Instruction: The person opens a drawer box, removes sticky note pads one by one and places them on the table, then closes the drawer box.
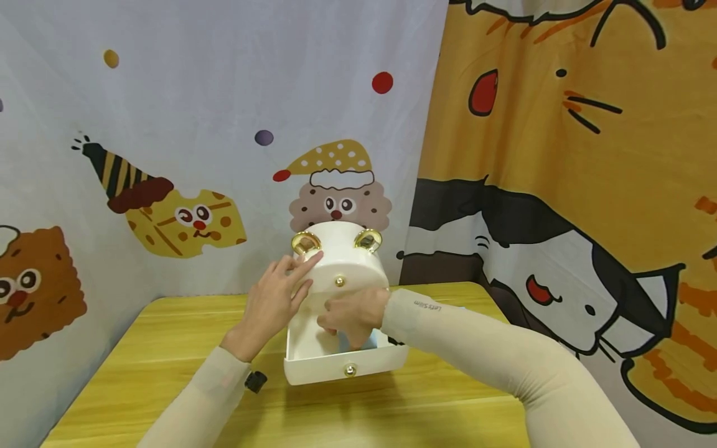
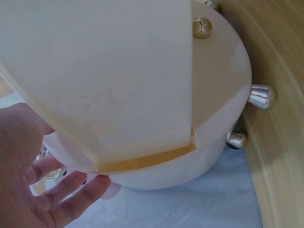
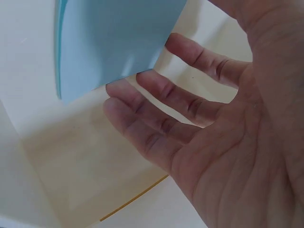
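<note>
The pale-blue, paper-like sheet [image 3: 114,42] is in the pulled-out white, gold-knobbed drawer [image 1: 316,369]; light edge contact should avoid creasing. The right hand [image 1: 356,311] touches it, though I cannot tell whether it pinches; the left hand [image 1: 273,298], fingers spread, touches the white, gold-eared cabinet [image 1: 344,254]. The sheet looks smooth, straight-edged.

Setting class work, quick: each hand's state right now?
Left hand: open, touching the white drawer cabinet.
Right hand: cannot tell whether it grips the blue sheet.
</note>
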`<state>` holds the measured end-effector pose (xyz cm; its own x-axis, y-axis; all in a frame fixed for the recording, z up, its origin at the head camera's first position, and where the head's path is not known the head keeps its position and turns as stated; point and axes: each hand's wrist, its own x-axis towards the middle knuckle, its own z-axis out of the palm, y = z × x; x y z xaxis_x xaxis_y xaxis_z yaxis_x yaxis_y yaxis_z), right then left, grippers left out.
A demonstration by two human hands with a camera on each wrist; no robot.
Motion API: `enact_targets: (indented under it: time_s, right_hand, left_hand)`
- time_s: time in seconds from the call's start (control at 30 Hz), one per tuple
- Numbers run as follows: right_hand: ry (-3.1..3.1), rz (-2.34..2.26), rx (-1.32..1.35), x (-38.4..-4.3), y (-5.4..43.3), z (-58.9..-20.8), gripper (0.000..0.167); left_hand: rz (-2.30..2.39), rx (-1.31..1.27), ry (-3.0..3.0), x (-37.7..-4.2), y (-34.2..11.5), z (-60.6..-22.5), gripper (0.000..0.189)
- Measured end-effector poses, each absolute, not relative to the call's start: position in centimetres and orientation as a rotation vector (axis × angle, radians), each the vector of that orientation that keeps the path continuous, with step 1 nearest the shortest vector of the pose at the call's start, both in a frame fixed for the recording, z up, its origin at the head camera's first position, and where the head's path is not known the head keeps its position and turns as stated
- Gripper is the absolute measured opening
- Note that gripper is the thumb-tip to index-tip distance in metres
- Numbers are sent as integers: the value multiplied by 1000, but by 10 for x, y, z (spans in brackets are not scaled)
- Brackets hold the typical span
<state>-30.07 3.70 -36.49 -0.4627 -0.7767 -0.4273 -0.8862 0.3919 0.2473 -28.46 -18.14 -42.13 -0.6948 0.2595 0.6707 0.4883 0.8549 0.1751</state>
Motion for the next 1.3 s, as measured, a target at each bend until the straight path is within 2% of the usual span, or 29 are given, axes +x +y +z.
enact_targets:
  time_s: [0.27,0.6,1.0,1.3]
  right_hand:
    - [2392,657,-1508,-301,39,-362,41]
    - [2348,739,-1620,-301,39,-358,55]
    - [2391,596,-1742,-300,47,-350,36]
    - [2418,421,-1781,-297,55,-347,34]
  left_hand:
    - [-463,-541,-2381,-284,-182,-421,63]
    - [-458,-542,-2359,-285,-181,-421,64]
    - [-432,-540,-2354,-284,-181,-420,65]
    - [-433,-521,-2375,-283,-179,-420,64]
